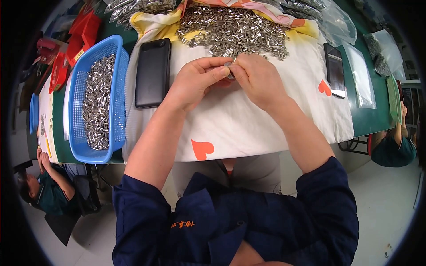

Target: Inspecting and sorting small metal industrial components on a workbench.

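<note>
My left hand (199,82) is closed, thumb and forefinger pinching a small round grey metal piece (229,71). Right against it, my right hand (259,82) is closed too, its thumb and fingertips meeting at the same spot. What the right fingertips grip is too small and covered to make out. Just beyond both hands spreads a heap of short silvery metal cylinders (230,33), loose on a white cloth (248,128) with yellow and pink edging and orange-red hearts.
At left stands a blue plastic basket (116,97) full of similar metal cylinders, beside a black phone-like case (152,73). Red bins (82,33) lie beyond. On the right are a dark phone (334,71) and clear plastic bags (360,75). Other people sit at both far sides.
</note>
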Demonstrator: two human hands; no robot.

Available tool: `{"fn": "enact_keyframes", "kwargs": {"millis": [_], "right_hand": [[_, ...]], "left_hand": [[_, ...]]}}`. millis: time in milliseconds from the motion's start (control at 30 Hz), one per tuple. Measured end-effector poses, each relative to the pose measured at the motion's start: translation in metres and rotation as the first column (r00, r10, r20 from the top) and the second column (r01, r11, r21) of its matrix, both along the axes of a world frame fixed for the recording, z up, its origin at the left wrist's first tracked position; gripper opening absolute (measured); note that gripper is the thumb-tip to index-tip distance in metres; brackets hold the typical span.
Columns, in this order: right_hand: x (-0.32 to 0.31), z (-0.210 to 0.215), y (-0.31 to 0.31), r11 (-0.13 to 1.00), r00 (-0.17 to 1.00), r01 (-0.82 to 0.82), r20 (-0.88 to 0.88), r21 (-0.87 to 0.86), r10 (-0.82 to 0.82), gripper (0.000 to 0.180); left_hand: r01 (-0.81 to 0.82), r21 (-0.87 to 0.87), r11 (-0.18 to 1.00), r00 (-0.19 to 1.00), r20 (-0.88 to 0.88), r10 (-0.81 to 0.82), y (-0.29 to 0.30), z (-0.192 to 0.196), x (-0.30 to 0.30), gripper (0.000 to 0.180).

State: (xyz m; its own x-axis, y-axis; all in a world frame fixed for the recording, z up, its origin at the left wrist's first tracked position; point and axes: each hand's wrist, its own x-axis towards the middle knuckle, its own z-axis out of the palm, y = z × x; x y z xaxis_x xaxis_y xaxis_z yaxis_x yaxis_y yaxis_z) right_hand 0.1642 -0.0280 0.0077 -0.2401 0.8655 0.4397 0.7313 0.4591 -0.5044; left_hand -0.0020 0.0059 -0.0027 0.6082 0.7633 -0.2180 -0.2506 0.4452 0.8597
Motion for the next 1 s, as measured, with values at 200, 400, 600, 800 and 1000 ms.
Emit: {"fn": "enact_keyframes", "kwargs": {"millis": [200,400,600,800,1000], "right_hand": [[-0.002,0.006,-0.003,0.996,0.983,0.017,-0.183,-0.087,-0.033,0.02],[-0.002,0.009,-0.005,0.988,0.968,0.03,-0.242,-0.154,-0.067,0.022],[-0.001,0.009,-0.004,0.987,0.969,0.022,-0.239,-0.16,-0.06,0.023],[-0.004,0.007,-0.004,0.963,0.958,0.022,-0.269,-0.27,-0.097,0.027],[-0.006,0.007,-0.004,0.945,0.907,0.003,-0.398,-0.328,-0.141,0.026]], "left_hand": [[-0.018,-0.013,1.0,0.998,0.061,0.018,-0.002,0.005,0.003,0.028],[-0.05,0.08,0.996,0.997,0.055,0.045,-0.005,0.005,0.004,0.03],[-0.068,0.121,0.99,0.998,0.01,0.067,-0.003,0.005,0.003,0.031],[-0.128,0.226,0.966,0.986,-0.073,0.148,-0.006,0.005,0.008,0.031],[-0.108,0.329,0.938,0.978,-0.131,0.159,-0.009,0.008,0.01,0.031]]}}
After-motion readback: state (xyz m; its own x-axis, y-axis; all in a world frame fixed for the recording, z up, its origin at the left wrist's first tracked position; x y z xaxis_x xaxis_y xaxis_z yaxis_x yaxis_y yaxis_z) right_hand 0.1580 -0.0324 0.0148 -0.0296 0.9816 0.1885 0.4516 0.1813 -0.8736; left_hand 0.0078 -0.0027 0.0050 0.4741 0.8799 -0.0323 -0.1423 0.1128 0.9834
